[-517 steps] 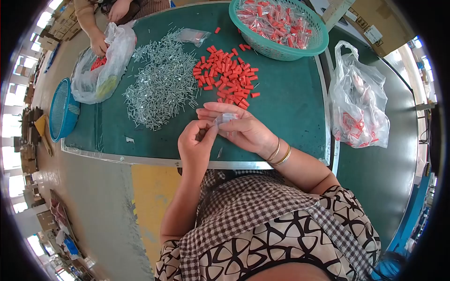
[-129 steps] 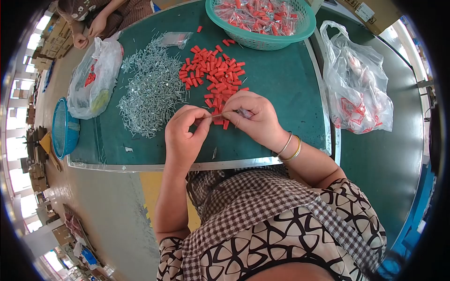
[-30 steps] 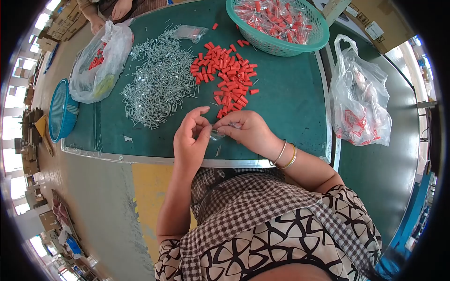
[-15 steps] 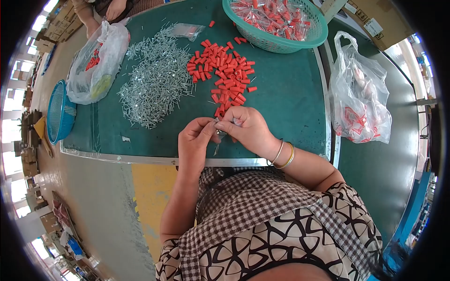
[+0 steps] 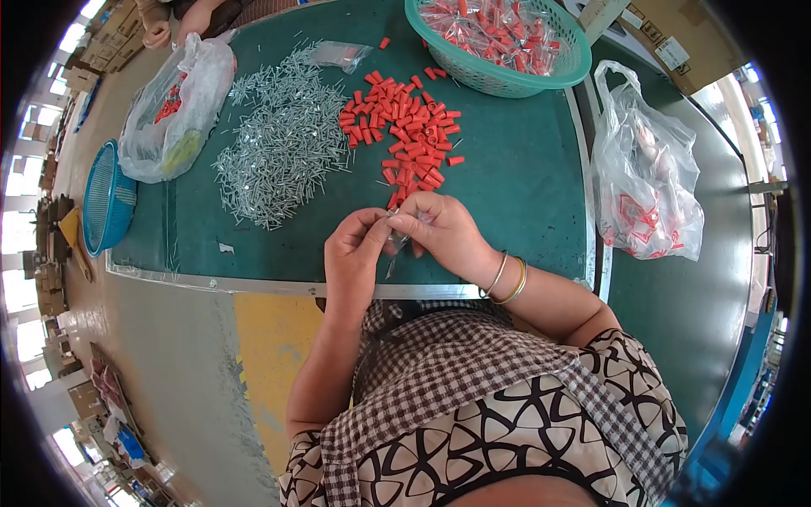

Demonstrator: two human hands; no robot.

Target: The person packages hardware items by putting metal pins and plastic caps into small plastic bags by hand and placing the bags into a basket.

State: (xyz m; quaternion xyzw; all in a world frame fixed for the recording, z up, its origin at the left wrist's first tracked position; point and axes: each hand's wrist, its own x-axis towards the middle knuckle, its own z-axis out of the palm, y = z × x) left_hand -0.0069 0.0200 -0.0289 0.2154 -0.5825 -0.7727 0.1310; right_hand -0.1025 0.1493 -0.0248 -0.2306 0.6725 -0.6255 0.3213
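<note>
A small clear plastic bag (image 5: pixel 398 243) is pinched between my two hands close to the table's front edge; its contents are mostly hidden by my fingers. My left hand (image 5: pixel 353 243) grips it from the left with thumb and forefinger. From the right, my right hand (image 5: pixel 446 233) closes on it, the two thumbs almost touching. Just beyond my fingers lies a heap of red tapered plastic caps (image 5: pixel 411 127). Left of the caps spreads a large pile of silver screws or nails (image 5: pixel 279 144). A flat packed clear bag (image 5: pixel 341 56) rests behind them.
A green basket (image 5: pixel 498 78) full of bagged red pieces stands at the back right. Plastic bags (image 5: pixel 646 169) (image 5: pixel 182 110) lie on both sides. A blue basket (image 5: pixel 106 198) is at the left edge. Another person's hands (image 5: pixel 193 19) show at the top left.
My hands stay almost in place, still pinching the small bag with slight finger shifts. At the top left, the other person's hand has lifted away from the white bag.
</note>
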